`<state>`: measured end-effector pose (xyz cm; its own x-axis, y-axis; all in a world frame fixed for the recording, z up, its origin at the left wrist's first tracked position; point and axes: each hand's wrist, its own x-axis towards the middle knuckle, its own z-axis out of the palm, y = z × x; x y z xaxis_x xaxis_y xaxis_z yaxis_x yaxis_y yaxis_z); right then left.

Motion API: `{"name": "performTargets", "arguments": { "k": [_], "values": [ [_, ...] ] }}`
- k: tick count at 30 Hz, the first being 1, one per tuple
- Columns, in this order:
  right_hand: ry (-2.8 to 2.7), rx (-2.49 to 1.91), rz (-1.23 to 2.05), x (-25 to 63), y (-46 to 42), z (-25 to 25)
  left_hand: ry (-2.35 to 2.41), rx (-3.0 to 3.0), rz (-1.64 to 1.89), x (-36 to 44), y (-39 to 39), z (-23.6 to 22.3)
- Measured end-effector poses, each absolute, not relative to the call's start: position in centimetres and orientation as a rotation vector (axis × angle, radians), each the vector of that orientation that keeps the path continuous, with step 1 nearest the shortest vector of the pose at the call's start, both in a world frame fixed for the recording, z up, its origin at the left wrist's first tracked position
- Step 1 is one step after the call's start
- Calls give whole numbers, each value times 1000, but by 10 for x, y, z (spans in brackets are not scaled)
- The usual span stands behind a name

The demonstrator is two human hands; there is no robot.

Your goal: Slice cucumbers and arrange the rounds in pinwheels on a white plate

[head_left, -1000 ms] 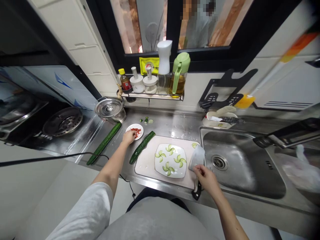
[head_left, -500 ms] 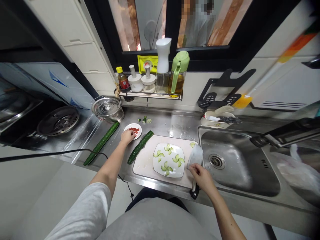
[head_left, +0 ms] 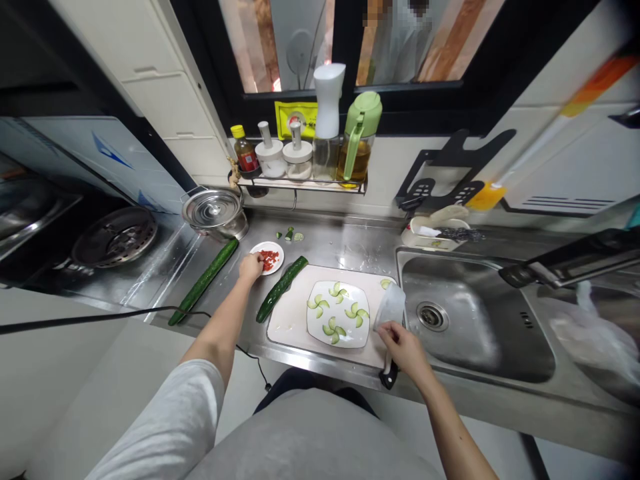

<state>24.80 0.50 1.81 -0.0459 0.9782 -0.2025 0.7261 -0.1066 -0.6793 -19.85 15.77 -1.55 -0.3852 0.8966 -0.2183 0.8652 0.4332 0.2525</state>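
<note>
My left hand (head_left: 251, 266) is at the left side of a small white plate (head_left: 273, 270) of chopped red pieces (head_left: 270, 257). Its fingers are closed at the edge of the pieces; what they pinch, if anything, is hidden. My right hand (head_left: 404, 345) has thumb and fingertips pressed together by the blade of a kitchen knife (head_left: 391, 305), whose black handle points toward me. I cannot make out anything between those fingers. On the cutting board (head_left: 287, 329) sits a squarish white plate (head_left: 339, 301) with green slices (head_left: 334, 329) set out as pinwheels.
One cucumber (head_left: 283, 289) lies across the board's left edge; another (head_left: 204, 281) is farther left. Cucumber scraps (head_left: 289, 234) lie behind the small plate. A lidded pot (head_left: 215, 212) stands back left, a sink (head_left: 480, 320) on the right. A black cable (head_left: 100, 323) crosses at left.
My left hand has drawn back slightly to the left, baring more of the red pieces. The right hand stays beside the knife. The view has shifted a little.
</note>
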Motion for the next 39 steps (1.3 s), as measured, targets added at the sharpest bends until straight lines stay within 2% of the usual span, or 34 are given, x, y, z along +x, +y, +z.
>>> {"name": "performTargets", "arguments": {
  "k": [9, 16, 25, 31, 39],
  "values": [
    [-1821, -1850, 948, 246, 2, 13, 2305, 1468, 214, -199, 154, -10],
    [-1804, -1864, 931, 243, 5, 18, 2236, 1236, 547, -198, 153, 1],
    [-1785, -1810, 974, 226, 12, 25, 1668, 887, 914, -162, 122, 20],
    [-1827, -1606, 995, 184, 31, 63, 1056, 517, 1001, -103, 93, 49],
    [-1789, -1314, 834, 140, 52, 104, 1048, 704, 1099, -46, 66, 88]
  ]
}}
